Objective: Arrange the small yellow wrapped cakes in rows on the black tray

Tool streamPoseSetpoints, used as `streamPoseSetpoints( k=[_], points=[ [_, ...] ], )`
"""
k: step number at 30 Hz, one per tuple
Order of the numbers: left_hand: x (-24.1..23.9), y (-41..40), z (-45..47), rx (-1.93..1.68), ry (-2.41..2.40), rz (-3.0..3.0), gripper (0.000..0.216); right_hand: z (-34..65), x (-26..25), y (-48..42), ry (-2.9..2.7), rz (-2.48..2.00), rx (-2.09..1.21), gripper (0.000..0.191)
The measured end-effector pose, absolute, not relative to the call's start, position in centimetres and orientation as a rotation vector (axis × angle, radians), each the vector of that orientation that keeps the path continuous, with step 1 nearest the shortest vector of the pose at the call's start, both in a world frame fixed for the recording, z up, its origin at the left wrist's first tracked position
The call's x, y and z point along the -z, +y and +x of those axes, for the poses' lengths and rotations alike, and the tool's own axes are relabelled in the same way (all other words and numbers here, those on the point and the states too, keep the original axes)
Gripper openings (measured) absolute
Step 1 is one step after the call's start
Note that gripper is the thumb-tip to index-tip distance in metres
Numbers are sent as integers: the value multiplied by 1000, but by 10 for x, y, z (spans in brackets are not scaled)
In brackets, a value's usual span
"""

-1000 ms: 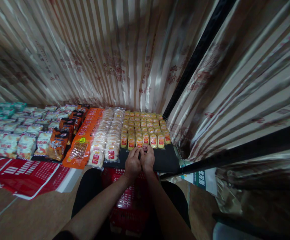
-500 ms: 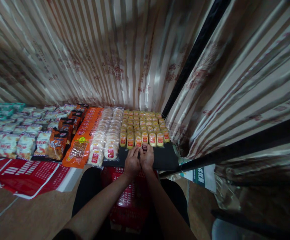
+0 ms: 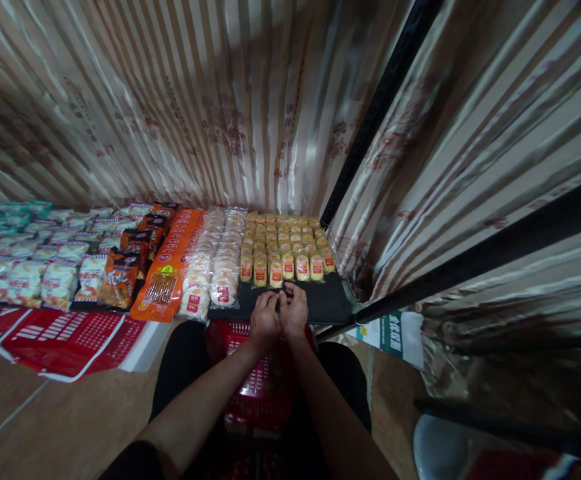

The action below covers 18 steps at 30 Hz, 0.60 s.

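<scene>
My left hand (image 3: 265, 323) and my right hand (image 3: 295, 313) are pressed together, fingers curled, over the bare front strip of a black shelf (image 3: 330, 303). Their fingertips reach the front row of small yellow snack packets (image 3: 283, 247), which stand in several tight rows. Whether a packet sits between my fingers is hidden. A red plastic basket (image 3: 265, 393) rests below my forearms, between my knees.
Left of the yellow packets lie clear packs of round crackers (image 3: 220, 267), long orange packs (image 3: 170, 270), dark orange bags (image 3: 120, 280) and white bags (image 3: 25, 280). A red-and-white bag (image 3: 70, 340) lies on the floor. Striped curtains (image 3: 195, 100) and a black post (image 3: 370, 120) close in behind and right.
My hands stay joined at the shelf's front edge, with fingers curling in slightly. The camera has shifted a little, so the shelf sits higher in view.
</scene>
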<state>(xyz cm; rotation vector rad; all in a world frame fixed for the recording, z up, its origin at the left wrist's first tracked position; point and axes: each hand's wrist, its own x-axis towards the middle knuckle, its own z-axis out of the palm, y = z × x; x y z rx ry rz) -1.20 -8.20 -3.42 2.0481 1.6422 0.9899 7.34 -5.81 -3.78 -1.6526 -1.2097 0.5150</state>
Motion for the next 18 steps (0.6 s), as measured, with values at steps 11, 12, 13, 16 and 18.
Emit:
streamPoseSetpoints(
  k=[11,12,13,16,18],
  points=[
    [45,-120,-18,-962,1523,2215,24,68,42,-101,-1342,-1595,-426,32],
    [47,-126,-19,-918,1504,2228,24,67,44,-108,-1353,-1578,-428,33],
    [50,-131,-20,-870,1485,2232,23,67,46,-116,-1363,-1569,-429,32],
    [63,-146,-25,-758,1430,2201,24,65,60,-138,-1364,-1584,-453,30],
    [75,-155,-27,-689,1418,2155,27,64,74,-150,-1359,-1613,-498,28]
  ],
)
